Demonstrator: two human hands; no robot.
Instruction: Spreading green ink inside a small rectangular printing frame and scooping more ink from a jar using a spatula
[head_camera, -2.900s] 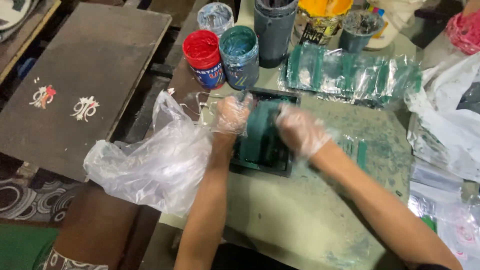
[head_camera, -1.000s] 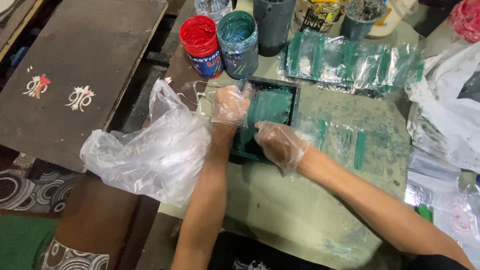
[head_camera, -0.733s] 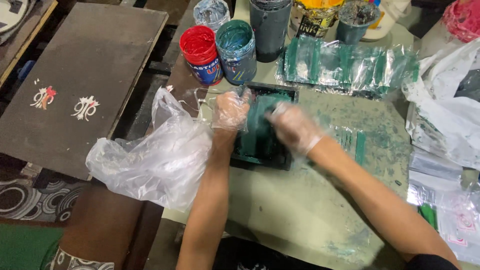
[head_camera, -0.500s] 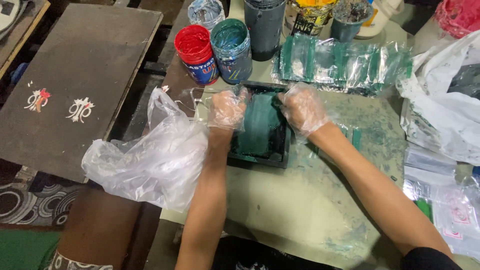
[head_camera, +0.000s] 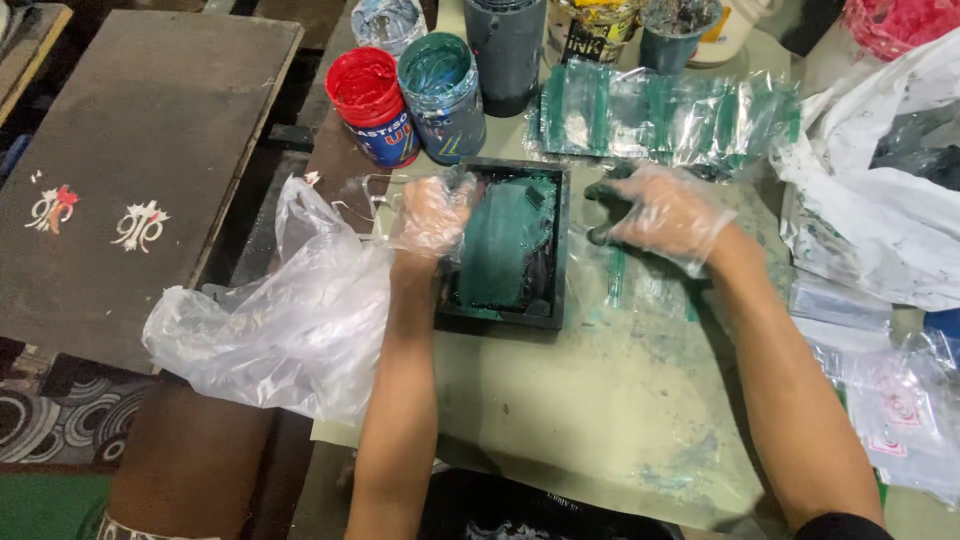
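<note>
Two gloved hands are at a shallow black tray of teal ink. The left hand, in a thin clear plastic glove, presses down on the left rim of the black ink tray, fingers curled over the edge, steadying it rather than gripping anything loose. The right hand, gloved too and smeared green at the fingertips, hovers just right of the tray with fingers spread and half curled, holding nothing. Inside the tray the teal ink lies in a thick slab, so this looks like the working-up stage, the ink being spread or kneaded by hand. By my reading, the next move calls for the free hand to go back in flat and even while the other keeps the tray pinned. Just beyond stand a red ink tub and a teal ink tub, both open. An ink-streaked plastic sheet lies behind, a loose clear plastic bag hangs off the left edge of the bench, and a dark printing board sits well to the left.
</note>
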